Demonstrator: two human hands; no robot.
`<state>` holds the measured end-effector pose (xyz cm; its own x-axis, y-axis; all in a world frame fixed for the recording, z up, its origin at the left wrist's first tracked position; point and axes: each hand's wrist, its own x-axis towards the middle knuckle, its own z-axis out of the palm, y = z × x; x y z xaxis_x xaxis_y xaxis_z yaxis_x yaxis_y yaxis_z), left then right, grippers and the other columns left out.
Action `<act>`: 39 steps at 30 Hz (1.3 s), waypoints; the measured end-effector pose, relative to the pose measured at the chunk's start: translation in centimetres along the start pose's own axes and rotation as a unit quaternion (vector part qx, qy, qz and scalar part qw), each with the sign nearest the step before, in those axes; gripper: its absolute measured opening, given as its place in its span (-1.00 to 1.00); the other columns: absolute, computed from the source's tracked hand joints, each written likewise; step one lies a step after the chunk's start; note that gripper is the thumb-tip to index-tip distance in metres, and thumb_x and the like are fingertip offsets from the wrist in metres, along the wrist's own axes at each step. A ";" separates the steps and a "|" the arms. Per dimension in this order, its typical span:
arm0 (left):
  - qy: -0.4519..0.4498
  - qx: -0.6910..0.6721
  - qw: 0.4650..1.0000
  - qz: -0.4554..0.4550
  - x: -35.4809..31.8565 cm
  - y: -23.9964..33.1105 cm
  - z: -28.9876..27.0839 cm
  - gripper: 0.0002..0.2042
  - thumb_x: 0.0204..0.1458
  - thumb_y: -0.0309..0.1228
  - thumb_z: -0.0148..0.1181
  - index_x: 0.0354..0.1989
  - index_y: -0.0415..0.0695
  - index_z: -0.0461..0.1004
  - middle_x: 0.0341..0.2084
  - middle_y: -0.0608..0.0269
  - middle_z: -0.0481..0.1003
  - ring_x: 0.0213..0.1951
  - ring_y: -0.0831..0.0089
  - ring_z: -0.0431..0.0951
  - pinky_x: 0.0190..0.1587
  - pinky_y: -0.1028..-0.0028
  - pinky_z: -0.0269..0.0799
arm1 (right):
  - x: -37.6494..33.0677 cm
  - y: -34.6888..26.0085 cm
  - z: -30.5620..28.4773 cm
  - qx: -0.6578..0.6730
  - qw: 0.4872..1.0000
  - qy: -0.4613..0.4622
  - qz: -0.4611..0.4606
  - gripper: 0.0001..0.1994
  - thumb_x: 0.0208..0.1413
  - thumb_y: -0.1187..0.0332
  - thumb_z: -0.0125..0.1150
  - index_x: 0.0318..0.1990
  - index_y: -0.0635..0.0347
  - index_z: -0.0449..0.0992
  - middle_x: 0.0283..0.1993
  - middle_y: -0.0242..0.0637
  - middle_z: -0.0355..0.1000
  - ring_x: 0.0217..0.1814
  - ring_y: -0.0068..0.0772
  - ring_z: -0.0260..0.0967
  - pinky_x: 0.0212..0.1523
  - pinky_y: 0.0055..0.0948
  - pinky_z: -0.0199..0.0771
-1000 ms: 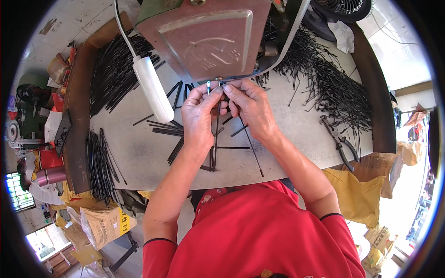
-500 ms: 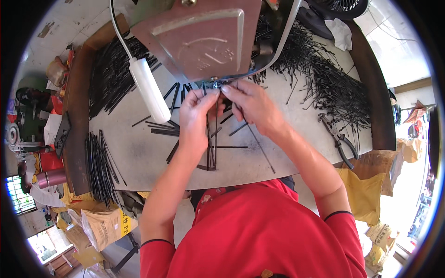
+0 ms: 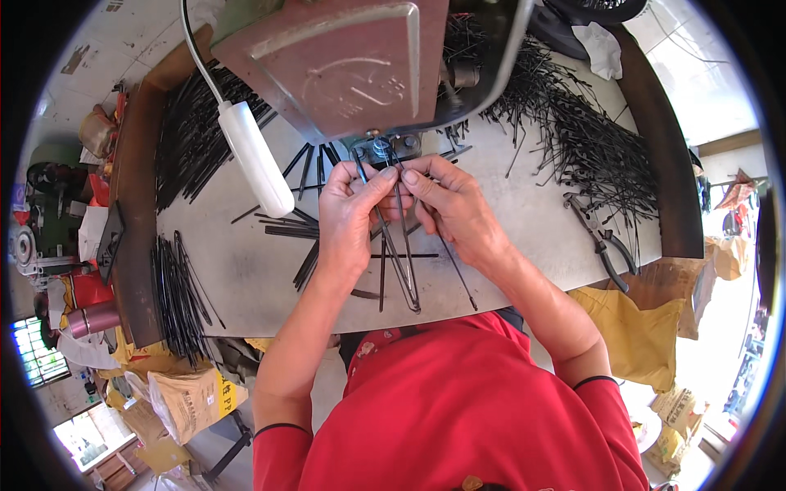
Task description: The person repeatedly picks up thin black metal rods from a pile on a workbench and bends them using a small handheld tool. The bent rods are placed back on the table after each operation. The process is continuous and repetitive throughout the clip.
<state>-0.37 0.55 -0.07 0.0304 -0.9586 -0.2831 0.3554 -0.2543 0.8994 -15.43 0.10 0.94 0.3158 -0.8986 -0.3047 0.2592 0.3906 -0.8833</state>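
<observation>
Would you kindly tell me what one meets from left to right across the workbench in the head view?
Lower-left bundle of black rods, white cylinder on a stalk, left hand, right hand, pliers.

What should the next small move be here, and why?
Probably ease the left hand slightly back along the bent black rod: that hand and the right hand sit close to the metal tooling beneath the machine head, and the rod's two legs point up toward that tooling.
</observation>
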 end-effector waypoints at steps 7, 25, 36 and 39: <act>0.012 -0.030 0.999 0.043 -0.5 0.2 1.1 -0.79 0.03 -0.45 0.25 -0.37 -0.14 0.27 -0.58 0.26 0.48 -0.59 0.54 0.49 -0.52 0.58 0.39 | 0.0 0.0 0.0 -0.008 1.000 -0.009 -0.017 -0.79 0.24 0.33 0.01 -0.12 0.26 0.44 -0.47 -0.42 0.34 -0.68 -0.74 0.11 -0.78 -0.73 -0.08; 0.033 -0.028 0.998 0.055 1.1 0.2 0.7 -0.79 0.01 -0.47 0.25 -0.36 -0.16 0.27 -0.59 0.26 0.46 -0.61 0.54 0.47 -0.54 0.59 0.39 | 1.9 -0.8 0.1 -0.054 0.998 -0.015 -0.002 -0.82 0.22 0.32 -0.01 -0.23 0.27 0.42 -0.52 -0.40 0.35 -0.70 -0.72 0.18 -0.80 -0.67 -0.03; 0.027 -0.008 0.998 0.057 1.1 1.0 0.8 -0.81 0.01 -0.49 0.24 -0.36 -0.11 0.29 -0.56 0.23 0.50 -0.58 0.50 0.51 -0.53 0.55 0.37 | 1.8 -0.4 0.2 0.011 1.000 -0.025 -0.001 -0.82 0.22 0.33 -0.02 -0.26 0.26 0.43 -0.50 -0.39 0.37 -0.70 -0.72 0.16 -0.78 -0.68 -0.04; 0.018 0.007 0.999 0.043 1.0 1.5 1.1 -0.77 -0.01 -0.48 0.25 -0.38 -0.15 0.25 -0.57 0.17 0.51 -0.58 0.47 0.54 -0.56 0.58 0.42 | 1.6 -1.1 -0.2 -0.014 1.000 -0.012 -0.015 -0.83 0.20 0.35 0.00 -0.28 0.28 0.45 -0.53 -0.40 0.35 -0.69 -0.70 0.17 -0.77 -0.66 -0.01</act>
<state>-0.80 -0.94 1.40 0.0945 -0.9719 -0.2157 0.3372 -0.1726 0.9255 -15.35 -1.83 1.38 0.3301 -0.9045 -0.2699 0.2435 0.3578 -0.9015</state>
